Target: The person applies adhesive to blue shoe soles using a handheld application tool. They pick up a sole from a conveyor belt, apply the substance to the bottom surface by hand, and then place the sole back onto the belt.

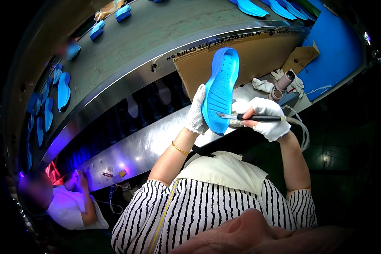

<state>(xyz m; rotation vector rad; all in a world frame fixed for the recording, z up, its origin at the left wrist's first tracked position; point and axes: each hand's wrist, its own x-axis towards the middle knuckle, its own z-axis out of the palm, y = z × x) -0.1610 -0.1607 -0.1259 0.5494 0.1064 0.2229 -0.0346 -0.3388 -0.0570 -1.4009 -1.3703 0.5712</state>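
Observation:
A blue shoe sole (223, 86) is held up in front of me, its ridged, dotted inner side facing me. My left hand (195, 112), in a white glove, is closed on its left edge near the lower end. My right hand (267, 120), in a white glove with bare fingertips, grips a slim black-handled tool (258, 118) with a flat metal tip. That tip lies against the lower part of the sole. A whitish cord or tube (302, 133) trails behind the right hand.
Beyond a metal rail, a green conveyor belt (127, 42) carries several blue soles (64, 91). A cardboard sheet (258, 59) leans below it. White gloves (263, 85) and a pinkish spool (286, 79) lie right. A metal bench (144, 142) runs left towards a co-worker (74, 203).

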